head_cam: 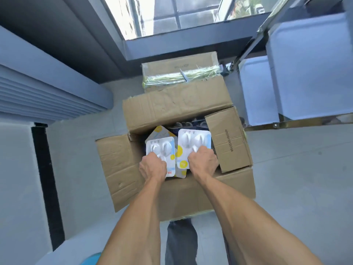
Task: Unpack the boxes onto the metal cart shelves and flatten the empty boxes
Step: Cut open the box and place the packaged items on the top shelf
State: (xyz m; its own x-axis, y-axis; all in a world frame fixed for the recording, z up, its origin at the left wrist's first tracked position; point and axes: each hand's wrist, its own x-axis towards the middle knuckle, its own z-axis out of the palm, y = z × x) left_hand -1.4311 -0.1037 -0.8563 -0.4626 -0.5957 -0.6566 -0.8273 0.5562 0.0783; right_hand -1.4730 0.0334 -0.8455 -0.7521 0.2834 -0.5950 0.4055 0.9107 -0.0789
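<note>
Cardboard box (235, 150) flap printed perhaps 4001010435164, left hand (152, 166), right hand (203, 161), each gripping blister packs (162, 150)

Two boxes (177, 109), two blister packs (193, 142)

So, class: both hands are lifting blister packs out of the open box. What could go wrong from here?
1. The left hand seems to hold several stacked packs by one end; the grip could let some slide back into the open box.
2. The upright side flap stands close beside the right hand and its pack; it might snag on the way to the metal cart.
</note>
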